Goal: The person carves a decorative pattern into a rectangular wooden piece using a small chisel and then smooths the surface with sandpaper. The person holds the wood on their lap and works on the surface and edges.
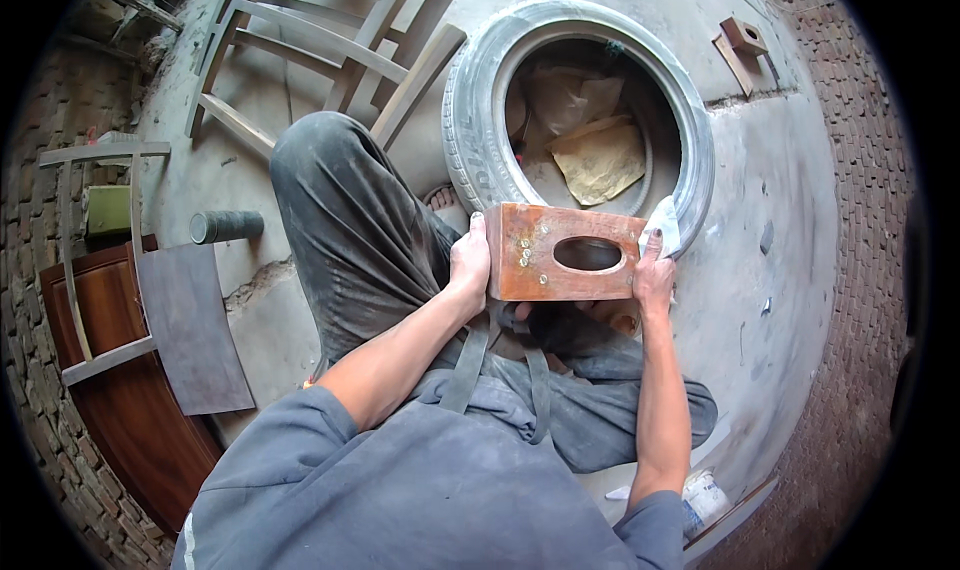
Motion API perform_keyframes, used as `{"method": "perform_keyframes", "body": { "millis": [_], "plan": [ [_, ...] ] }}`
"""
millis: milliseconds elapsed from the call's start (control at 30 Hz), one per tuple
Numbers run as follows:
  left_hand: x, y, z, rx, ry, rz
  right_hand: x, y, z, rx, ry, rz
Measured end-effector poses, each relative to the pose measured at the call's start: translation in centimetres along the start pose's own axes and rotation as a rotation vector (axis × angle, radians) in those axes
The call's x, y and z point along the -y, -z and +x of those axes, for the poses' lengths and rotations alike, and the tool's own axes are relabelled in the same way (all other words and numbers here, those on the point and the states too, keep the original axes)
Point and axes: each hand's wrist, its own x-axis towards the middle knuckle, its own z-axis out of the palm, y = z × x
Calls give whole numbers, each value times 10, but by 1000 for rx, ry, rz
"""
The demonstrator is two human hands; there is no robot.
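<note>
A reddish-brown wooden tissue box (530, 255) with an oval opening in its face is held up over my lap, just in front of a tyre. Several pale spots dot its face left of the opening. My left hand (470, 265) grips its left end, thumb along the edge. At the other end my right hand (655, 282) is closed on the box. A pale, thin piece of sheet or cloth (664, 224) sticks up at the right fingers, seemingly pinched against the corner. Most fingers under the box are hidden.
The dusty tyre (465, 120) lies on the concrete floor with crumpled yellowish sheets (600, 158) inside. Wooden frames (330, 40) lie at upper left. A cylinder (226, 226) and a grey board (195, 330) are at left. Another small box (744, 36) sits far right; a white tub (705, 500) stands lower right.
</note>
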Motion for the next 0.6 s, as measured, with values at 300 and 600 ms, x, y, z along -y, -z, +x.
{"method": "perform_keyframes", "body": {
  "millis": [300, 600],
  "plan": [
    [2, 9, -41, 107, -536, 124, 0, -1, -25, 96, -80, 132],
    [-83, -33, -30, 235, -604, 545, -21, -20, -170, -102, -705, 1083]
  ]
}}
